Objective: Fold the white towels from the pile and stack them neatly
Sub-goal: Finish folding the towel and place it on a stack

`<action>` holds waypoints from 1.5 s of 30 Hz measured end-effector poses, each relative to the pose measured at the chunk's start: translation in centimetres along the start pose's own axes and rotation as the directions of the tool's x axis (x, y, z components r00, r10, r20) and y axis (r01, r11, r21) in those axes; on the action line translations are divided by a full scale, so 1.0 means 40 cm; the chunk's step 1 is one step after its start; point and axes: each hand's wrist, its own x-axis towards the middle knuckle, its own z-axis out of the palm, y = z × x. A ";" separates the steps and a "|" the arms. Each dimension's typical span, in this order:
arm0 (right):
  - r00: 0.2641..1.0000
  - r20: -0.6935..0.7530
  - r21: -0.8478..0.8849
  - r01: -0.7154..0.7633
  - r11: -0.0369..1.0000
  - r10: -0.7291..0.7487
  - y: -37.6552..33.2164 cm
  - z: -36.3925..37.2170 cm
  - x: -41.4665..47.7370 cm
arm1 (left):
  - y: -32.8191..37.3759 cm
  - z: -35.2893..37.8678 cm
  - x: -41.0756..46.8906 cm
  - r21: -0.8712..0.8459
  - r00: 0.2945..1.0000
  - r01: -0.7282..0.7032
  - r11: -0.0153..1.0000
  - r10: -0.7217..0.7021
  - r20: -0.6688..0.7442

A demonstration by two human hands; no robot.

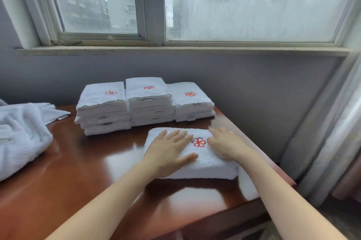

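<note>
Three stacks [145, 103] stand finished. Both flat-fingered hands, left hand [170, 150] and right hand [224, 145], press a folded towel [205, 163], gripping nothing. The pile [21, 134] waits.

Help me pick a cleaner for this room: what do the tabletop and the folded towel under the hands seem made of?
The tabletop: likely reddish-brown wood or veneer under glossy lacquer; it mirrors daylight in bright patches. The folded towel: thick white terry cloth, probably cotton, matte with a nubby looped pile and a red stitched emblem.
</note>
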 end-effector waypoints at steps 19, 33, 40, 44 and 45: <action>0.865 0.393 0.463 0.106 0.880 -0.311 -0.147 0.008 -0.199 | -0.175 -0.100 -0.219 -0.339 0.865 0.477 0.811 -0.501 0.021; 0.862 0.297 0.793 0.017 0.609 -0.411 -0.103 0.015 -0.171 | -0.157 -0.130 -0.282 -0.801 0.867 0.495 0.337 -0.243 0.434; 0.816 0.349 0.904 -0.164 0.395 -0.461 -0.077 0.031 -0.147 | -0.187 -0.116 -0.298 -0.879 0.893 0.447 0.169 -0.138 0.427; 0.803 0.333 0.930 -0.193 0.313 -0.494 -0.068 0.049 -0.149 | -0.197 -0.101 -0.301 -0.909 0.912 0.410 0.077 -0.063 0.406; 0.803 0.325 0.933 -0.184 0.311 -0.500 -0.068 0.048 -0.152 | -0.196 -0.099 -0.303 -0.916 0.918 0.396 0.058 -0.054 0.393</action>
